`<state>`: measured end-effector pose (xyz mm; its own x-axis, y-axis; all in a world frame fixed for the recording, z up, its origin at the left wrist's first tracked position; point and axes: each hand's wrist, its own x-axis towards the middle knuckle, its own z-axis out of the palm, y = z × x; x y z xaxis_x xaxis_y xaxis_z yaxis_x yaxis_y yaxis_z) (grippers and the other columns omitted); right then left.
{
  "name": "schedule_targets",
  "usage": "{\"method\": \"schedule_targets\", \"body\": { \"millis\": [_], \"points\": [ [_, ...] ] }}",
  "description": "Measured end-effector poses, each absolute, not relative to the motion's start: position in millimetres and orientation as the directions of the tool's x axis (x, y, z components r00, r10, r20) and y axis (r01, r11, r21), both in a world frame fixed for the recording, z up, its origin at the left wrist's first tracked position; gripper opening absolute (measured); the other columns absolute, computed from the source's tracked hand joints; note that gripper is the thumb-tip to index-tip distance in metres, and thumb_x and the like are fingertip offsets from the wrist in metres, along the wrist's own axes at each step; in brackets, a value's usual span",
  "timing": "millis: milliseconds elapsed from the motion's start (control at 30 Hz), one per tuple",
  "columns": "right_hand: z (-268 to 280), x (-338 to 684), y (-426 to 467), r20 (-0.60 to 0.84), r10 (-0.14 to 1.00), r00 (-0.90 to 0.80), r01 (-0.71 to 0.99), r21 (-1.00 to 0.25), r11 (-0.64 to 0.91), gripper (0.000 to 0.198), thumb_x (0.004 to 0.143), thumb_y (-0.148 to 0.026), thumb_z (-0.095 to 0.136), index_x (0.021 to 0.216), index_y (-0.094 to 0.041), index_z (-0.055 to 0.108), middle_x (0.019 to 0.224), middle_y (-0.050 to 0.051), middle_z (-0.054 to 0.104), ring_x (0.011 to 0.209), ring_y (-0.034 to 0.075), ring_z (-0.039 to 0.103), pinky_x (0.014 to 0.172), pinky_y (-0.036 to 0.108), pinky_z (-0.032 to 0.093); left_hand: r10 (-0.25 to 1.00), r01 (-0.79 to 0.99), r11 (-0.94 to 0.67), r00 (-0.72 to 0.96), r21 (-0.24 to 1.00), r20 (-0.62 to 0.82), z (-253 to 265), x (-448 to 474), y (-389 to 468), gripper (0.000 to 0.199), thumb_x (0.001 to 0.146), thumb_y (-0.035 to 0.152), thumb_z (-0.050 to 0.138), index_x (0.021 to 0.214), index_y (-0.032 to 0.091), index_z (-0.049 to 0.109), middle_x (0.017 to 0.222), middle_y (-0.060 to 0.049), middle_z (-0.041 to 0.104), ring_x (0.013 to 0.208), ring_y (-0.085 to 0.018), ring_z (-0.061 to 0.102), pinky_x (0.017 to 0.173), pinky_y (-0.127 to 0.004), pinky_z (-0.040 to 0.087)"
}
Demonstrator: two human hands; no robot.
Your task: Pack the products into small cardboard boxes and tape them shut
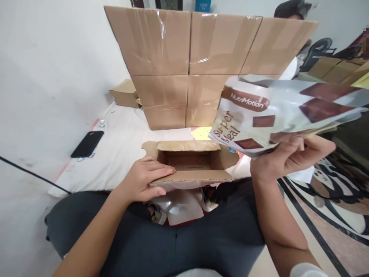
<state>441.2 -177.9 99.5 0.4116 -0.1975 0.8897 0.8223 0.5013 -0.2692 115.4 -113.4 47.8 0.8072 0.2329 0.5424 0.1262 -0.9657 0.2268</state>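
Right hand (pixel 288 154) is gripping a sheaf of Super Meal pouches (pixel 284 115), holding it up right of the open carton (pixel 191 161). Left hand (pixel 147 177) is clasping the carton's near flap (pixel 198 176), thumb outside. Taped boxes (pixel 161 46) are standing stacked behind.

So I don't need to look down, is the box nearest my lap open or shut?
The box is open: its flaps are spread apart and the brown inside shows between them.
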Motion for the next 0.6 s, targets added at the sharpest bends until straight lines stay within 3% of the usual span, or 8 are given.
{"method": "schedule_targets", "body": {
  "millis": [67,100,167,233,300,433,500,600],
  "points": [
    [95.7,437.1,-184.1,0.927,-0.059,0.370,0.787,-0.278,0.551,0.019,0.100,-0.035,0.057,0.085,-0.030,0.069,0.062,-0.001,0.052,0.060,0.020,0.060,0.065,0.037,0.055,0.302,0.173,-0.936,0.840,0.306,0.450,53.9,118.6,-119.0,0.054,0.099,0.063,0.045,0.130,0.024,0.066,0.120,-0.010,0.076,0.098,-0.024,0.074,0.086,-0.039,0.051],
    [92.9,435.8,-187.1,0.952,0.064,0.301,0.768,-0.282,0.575,0.025,0.102,-0.036,0.053,0.084,-0.029,0.069,0.061,0.000,0.055,0.060,0.019,0.062,0.063,0.036,0.055,0.329,0.198,-0.923,0.851,0.329,0.410,56.1,120.1,-121.7,0.056,0.097,0.065,0.047,0.130,0.025,0.066,0.124,-0.010,0.074,0.104,-0.026,0.073,0.093,-0.041,0.050],
    [88.2,434.1,-192.2,0.950,0.307,0.053,0.740,-0.244,0.627,0.029,0.104,-0.036,0.047,0.090,-0.027,0.070,0.073,0.002,0.068,0.070,0.021,0.070,0.063,0.035,0.057,0.370,0.246,-0.905,0.857,0.346,0.359,58.8,122.6,-126.2,0.058,0.092,0.069,0.054,0.128,0.026,0.068,0.130,-0.010,0.071,0.120,-0.031,0.067,0.110,-0.050,0.042],
    [86.4,432.3,-195.6,0.869,0.437,-0.231,0.705,-0.160,0.691,0.022,0.103,-0.031,0.049,0.105,-0.028,0.070,0.096,0.004,0.076,0.088,0.022,0.075,0.069,0.034,0.060,0.406,0.286,-0.891,0.850,0.352,0.336,60.0,124.0,-128.9,0.053,0.088,0.068,0.061,0.120,0.027,0.073,0.141,-0.011,0.064,0.139,-0.037,0.051,0.121,-0.059,0.028],
    [87.7,430.5,-196.9,0.798,0.462,-0.387,0.684,-0.087,0.724,0.025,0.101,-0.023,0.053,0.119,-0.029,0.067,0.112,0.004,0.076,0.100,0.021,0.074,0.075,0.033,0.061,0.430,0.305,-0.876,0.845,0.373,0.319,60.5,124.1,-129.3,0.044,0.087,0.063,0.066,0.110,0.027,0.077,0.157,-0.010,0.048,0.153,-0.040,0.028,0.124,-0.064,0.019],
    [93.7,429.6,-195.2,0.740,0.525,-0.421,0.745,-0.049,0.666,0.032,0.100,-0.019,0.054,0.128,-0.030,0.064,0.114,0.004,0.076,0.098,0.019,0.074,0.077,0.030,0.060,0.437,0.285,-0.851,0.850,0.441,0.295,60.8,122.9,-124.7,0.039,0.087,0.060,0.067,0.106,0.027,0.078,0.172,-0.001,0.011,0.159,-0.040,-0.002,0.125,-0.067,0.009],
    [96.9,429.7,-195.3,0.685,0.573,-0.450,0.771,-0.027,0.637,0.030,0.101,-0.020,0.052,0.126,-0.029,0.065,0.113,0.003,0.076,0.094,0.019,0.074,0.075,0.030,0.058,0.425,0.265,-0.851,0.855,0.453,0.297,61.7,122.3,-121.5,0.041,0.086,0.061,0.067,0.108,0.029,0.078,0.173,0.000,0.004,0.158,-0.041,-0.003,0.124,-0.069,0.006],
    [102.4,425.1,-199.9,0.552,0.629,-0.547,0.759,0.011,0.651,0.031,0.104,-0.019,0.045,0.126,-0.026,0.065,0.113,0.004,0.076,0.092,0.018,0.073,0.073,0.030,0.056,0.375,0.220,-0.862,0.883,0.457,0.283,64.8,121.4,-120.1,0.041,0.085,0.061,0.069,0.111,0.031,0.077,0.171,-0.003,0.014,0.157,-0.041,0.014,0.124,-0.068,0.005]
  ]
}}
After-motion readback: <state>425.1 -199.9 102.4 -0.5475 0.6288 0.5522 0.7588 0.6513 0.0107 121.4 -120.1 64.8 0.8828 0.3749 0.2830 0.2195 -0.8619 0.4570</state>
